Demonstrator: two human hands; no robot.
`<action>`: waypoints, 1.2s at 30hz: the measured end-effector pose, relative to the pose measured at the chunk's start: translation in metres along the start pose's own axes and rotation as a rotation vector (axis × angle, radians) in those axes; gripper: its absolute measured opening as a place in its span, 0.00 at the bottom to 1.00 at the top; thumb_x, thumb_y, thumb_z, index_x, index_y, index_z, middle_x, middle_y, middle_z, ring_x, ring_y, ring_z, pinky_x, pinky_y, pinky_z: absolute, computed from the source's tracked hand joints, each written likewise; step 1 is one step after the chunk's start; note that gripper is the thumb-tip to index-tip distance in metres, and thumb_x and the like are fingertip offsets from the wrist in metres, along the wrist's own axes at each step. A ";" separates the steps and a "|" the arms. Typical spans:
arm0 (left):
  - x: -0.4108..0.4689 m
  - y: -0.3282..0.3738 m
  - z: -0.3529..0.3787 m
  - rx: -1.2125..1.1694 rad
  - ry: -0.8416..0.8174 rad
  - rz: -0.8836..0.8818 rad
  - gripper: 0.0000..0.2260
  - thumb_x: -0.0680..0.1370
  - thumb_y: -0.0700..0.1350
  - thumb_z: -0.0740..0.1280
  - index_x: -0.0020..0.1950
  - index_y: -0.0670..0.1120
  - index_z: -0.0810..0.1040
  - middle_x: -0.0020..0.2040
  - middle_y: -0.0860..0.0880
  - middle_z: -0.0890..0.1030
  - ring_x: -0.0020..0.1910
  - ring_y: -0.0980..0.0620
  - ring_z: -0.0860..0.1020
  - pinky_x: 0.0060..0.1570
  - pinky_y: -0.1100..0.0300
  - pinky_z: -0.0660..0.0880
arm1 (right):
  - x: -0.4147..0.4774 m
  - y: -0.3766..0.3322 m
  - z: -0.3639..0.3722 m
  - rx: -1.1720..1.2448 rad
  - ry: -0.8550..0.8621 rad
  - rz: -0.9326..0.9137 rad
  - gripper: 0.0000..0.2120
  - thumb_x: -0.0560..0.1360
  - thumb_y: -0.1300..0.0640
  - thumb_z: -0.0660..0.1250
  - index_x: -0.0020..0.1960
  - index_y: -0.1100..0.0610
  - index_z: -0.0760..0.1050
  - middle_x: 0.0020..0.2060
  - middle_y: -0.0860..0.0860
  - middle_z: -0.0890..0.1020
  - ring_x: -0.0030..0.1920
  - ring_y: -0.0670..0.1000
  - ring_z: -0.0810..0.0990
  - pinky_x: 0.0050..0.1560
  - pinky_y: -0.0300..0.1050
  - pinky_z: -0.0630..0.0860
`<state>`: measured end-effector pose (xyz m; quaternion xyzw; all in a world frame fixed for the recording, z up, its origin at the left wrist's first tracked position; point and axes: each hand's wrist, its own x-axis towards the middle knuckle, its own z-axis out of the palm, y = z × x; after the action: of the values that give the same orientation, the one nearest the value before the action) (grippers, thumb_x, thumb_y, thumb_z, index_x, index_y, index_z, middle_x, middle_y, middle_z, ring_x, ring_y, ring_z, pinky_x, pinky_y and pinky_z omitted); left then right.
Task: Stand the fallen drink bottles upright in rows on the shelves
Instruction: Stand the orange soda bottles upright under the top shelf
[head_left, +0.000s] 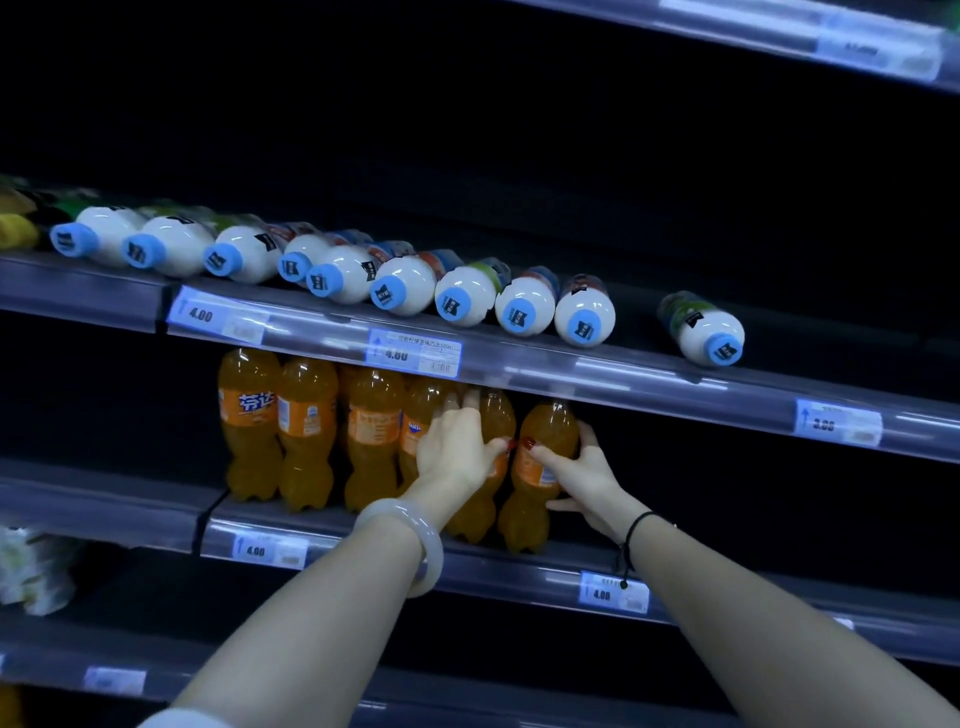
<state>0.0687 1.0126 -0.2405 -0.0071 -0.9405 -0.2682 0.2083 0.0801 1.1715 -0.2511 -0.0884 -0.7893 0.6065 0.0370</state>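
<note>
The dark shelving fills the wall, and the upper shelf (571, 374) carries most of the work left to do: a long line of white bottles (405, 291) lies on its side, blue caps pointing out at the aisle, with a lone white bottle (701, 330) lying well apart to the right. Below, on the middle shelf (467, 566), the orange bottles (306, 431) stand upright and packed shoulder to shoulder, so that row looks nearly settled. Both hands are at its right end, I'd guess to close up the line. The left hand (457, 452) curls round the neighbouring bottle (496, 415), probably steadying it. The right hand (582, 478) wraps the end bottle (543, 467), thumb across the label and fingers behind, holding it vertical just beside its neighbour. A pale bangle (410, 540) sits on the left wrist. Small price tags (415, 353) line the shelf edges.
</note>
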 end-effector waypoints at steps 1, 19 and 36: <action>0.000 -0.001 0.002 -0.009 0.008 0.007 0.29 0.73 0.57 0.70 0.69 0.48 0.66 0.65 0.44 0.74 0.63 0.43 0.74 0.48 0.51 0.75 | 0.000 0.000 0.002 0.005 0.001 -0.002 0.35 0.72 0.49 0.72 0.72 0.45 0.57 0.52 0.48 0.75 0.54 0.54 0.77 0.42 0.51 0.81; -0.002 0.011 0.001 0.161 -0.025 -0.044 0.15 0.77 0.58 0.62 0.44 0.47 0.76 0.38 0.48 0.79 0.38 0.47 0.80 0.29 0.59 0.65 | -0.002 0.018 -0.003 -0.121 0.025 0.005 0.28 0.75 0.56 0.69 0.71 0.58 0.62 0.63 0.57 0.75 0.55 0.52 0.75 0.58 0.52 0.76; -0.012 0.011 -0.014 0.025 -0.033 -0.025 0.16 0.78 0.54 0.62 0.59 0.45 0.68 0.44 0.50 0.80 0.42 0.50 0.80 0.32 0.60 0.70 | -0.007 0.029 -0.002 -0.228 -0.074 0.070 0.24 0.77 0.55 0.65 0.70 0.59 0.62 0.56 0.55 0.77 0.53 0.51 0.76 0.56 0.45 0.74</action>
<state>0.0866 1.0161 -0.2285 0.0026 -0.9472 -0.2586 0.1894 0.0905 1.1797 -0.2782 -0.0969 -0.8503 0.5168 -0.0238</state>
